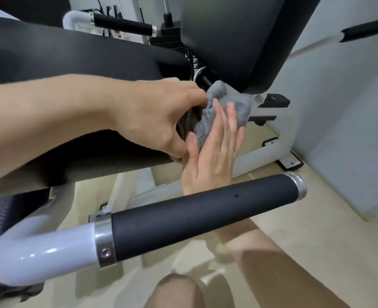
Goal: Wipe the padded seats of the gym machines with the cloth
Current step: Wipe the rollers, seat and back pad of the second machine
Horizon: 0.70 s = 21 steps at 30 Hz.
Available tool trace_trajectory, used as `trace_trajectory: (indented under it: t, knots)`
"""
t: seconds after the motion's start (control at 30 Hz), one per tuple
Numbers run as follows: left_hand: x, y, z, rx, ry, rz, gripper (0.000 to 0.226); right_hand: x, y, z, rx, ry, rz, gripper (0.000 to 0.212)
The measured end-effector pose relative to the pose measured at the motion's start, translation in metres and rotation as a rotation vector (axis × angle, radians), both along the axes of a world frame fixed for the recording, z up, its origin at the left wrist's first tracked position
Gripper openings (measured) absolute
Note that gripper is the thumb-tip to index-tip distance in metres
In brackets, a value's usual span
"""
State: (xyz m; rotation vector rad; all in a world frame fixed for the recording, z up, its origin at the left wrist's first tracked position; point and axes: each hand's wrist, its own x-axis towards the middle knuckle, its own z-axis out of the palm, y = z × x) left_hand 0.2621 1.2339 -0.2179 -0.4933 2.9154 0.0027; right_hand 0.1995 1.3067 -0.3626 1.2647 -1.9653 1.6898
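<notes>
While the grey cloth (225, 112) is bunching softly at the seat pad's (108, 150) front corner, the left hand (152, 116) is pinching it closed and the right hand (214, 156) is lying open-fingered beneath, suggesting it wants gathering by the middle.

Left hand (152, 116): bare, no glove, no ring or watch showing; forearm bare as far as the picture's left edge, with no sleeve in sight.
Right hand (212, 156): bare, nails short and plain; its wrist is hidden behind the black foam grip bar (203, 215).
Right forearm: bare below the grip bar, no sleeve, band or watch visible.
Knee (174, 292): bare, rounded, below the grip bar at the bottom edge; no clothing shows over it.
</notes>
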Motion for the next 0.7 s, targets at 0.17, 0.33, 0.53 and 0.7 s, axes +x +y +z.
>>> trace_trajectory:
  t: [0.17,0.33,0.53,0.7]
  knots:
    - [0.022,-0.015,0.019,0.192,-0.022,0.213,0.043,-0.068,0.005,0.035,0.297,0.512,0.532,0.063]
    - [0.052,-0.003,0.012,0.183,0.186,0.354,0.043,-0.094,-0.003,0.076,0.754,0.608,0.826,0.071]
    - [0.088,0.028,0.022,0.061,0.318,0.582,0.03,-0.052,0.0,0.105,1.003,0.581,0.786,0.08]
    - [0.118,0.043,0.046,0.025,0.236,0.723,0.027,-0.002,0.011,0.124,1.054,0.462,0.783,0.079]
